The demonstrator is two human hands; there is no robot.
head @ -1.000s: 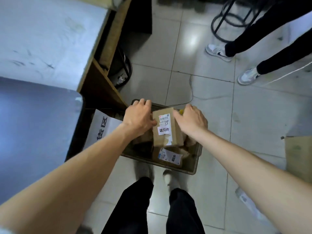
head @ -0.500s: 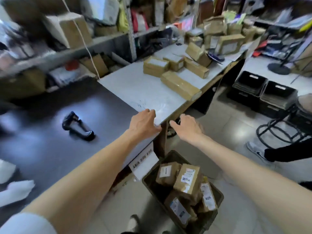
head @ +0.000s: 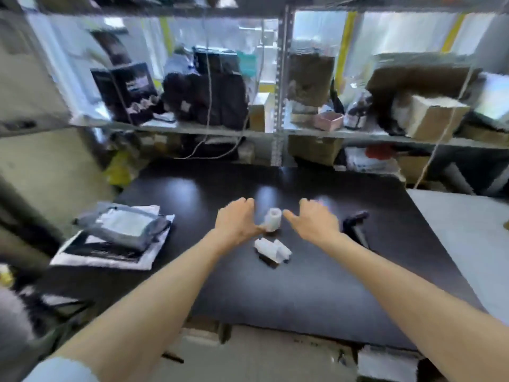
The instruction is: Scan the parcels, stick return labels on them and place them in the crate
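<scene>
- Motion smear lies over everything. The goods on the shelves (head: pixel 278 130) are soft shapes, with no print readable.
- My left hand (head: pixel 236 220): the fingertips curl away from me, out of sight. The blur hides whether my thumb touches the white roll (head: pixel 273 219) or only lies beside it.
- My right hand (head: pixel 314 220): the fingertips fold down, unseen.
- The white pieces (head: pixel 272 250) are too soft to identify, and something dark sits partly hidden beneath them.
- The dark tool (head: pixel 355 226) melts into the black table (head: pixel 303 293), so its outline is unclear.
- The mailer bags (head: pixel 121 232) have unreadable labels.
- Both forearms are cut by the bottom edge, and the grey table (head: pixel 468 230) by the right edge.
</scene>
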